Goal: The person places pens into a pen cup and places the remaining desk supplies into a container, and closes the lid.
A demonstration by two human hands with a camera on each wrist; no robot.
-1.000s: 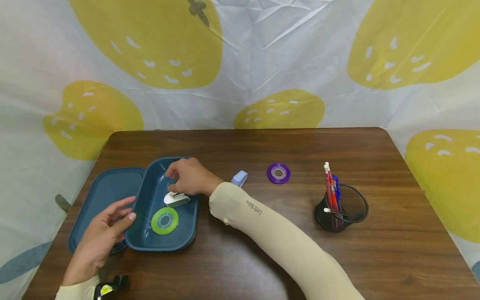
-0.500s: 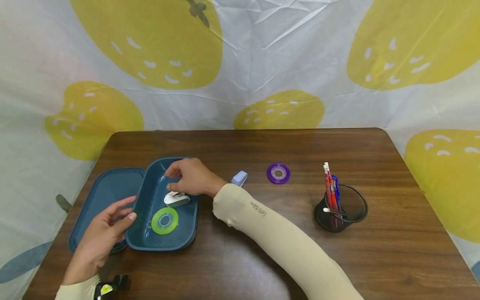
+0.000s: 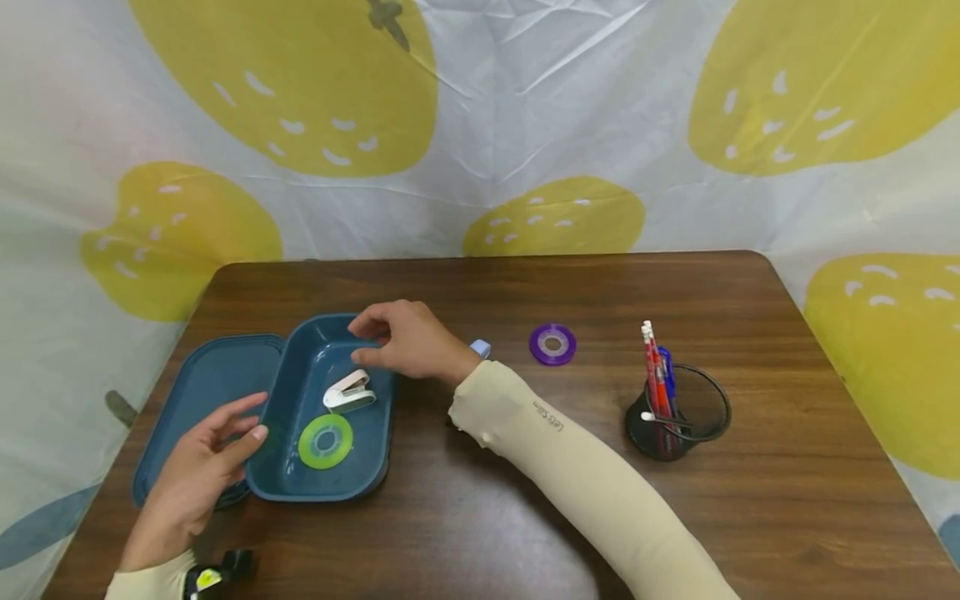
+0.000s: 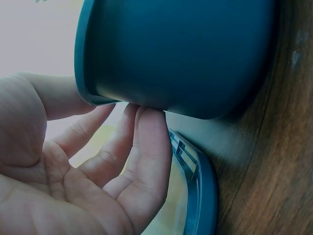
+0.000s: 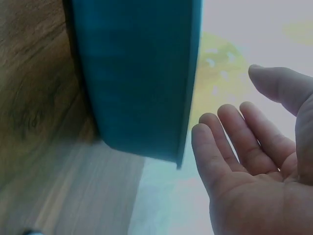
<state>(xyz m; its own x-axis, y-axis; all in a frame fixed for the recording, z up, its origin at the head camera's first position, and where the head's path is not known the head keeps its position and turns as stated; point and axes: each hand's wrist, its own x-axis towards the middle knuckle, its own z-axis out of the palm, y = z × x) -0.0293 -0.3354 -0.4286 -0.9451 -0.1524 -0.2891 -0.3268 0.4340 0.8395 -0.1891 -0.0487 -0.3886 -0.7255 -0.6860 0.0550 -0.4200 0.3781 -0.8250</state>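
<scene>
A blue plastic box (image 3: 327, 492) stands on the table's left side. Inside it lie a small white stapler (image 3: 349, 392) and a bright green tape roll (image 3: 326, 442). My left hand (image 3: 198, 471) holds the box's left wall, thumb at the rim and fingertips against the outside, as the left wrist view (image 4: 122, 166) shows. My right hand (image 3: 411, 340) hovers over the far right rim with its fingers loosely bent and nothing in them. In the right wrist view its fingers stand apart from the box wall (image 5: 137, 73).
A blue lid (image 3: 213, 392) lies left of the box, partly behind my left hand. A light blue object (image 3: 481, 347), mostly hidden by my right wrist, and a purple tape roll (image 3: 552, 344) lie further right. A black mesh pen cup (image 3: 660, 433) holds pencils and a blue pen.
My right hand has risen from the white stapler and moved up and right toward the box's rim, its fingers empty. The stapler stays in the box. My left hand keeps its place.
</scene>
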